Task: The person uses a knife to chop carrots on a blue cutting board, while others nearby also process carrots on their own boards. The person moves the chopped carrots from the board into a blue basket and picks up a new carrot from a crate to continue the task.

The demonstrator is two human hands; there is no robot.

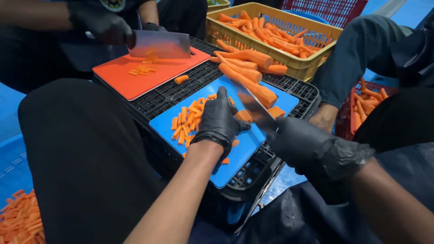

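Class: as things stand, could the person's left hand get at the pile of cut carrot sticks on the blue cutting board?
Probably yes: the left hand rests on the blue cutting board right beside the carrot sticks, with nothing between them.

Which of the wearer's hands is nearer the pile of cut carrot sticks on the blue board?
Left. The left hand rests right beside the carrot sticks on the blue board; the right hand grips the knife off the board's far edge.

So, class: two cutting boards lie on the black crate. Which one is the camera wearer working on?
The blue cutting board, nearer the camera. The left hand presses on it beside carrot sticks; the red cutting board behind sits under another person's cleaver.
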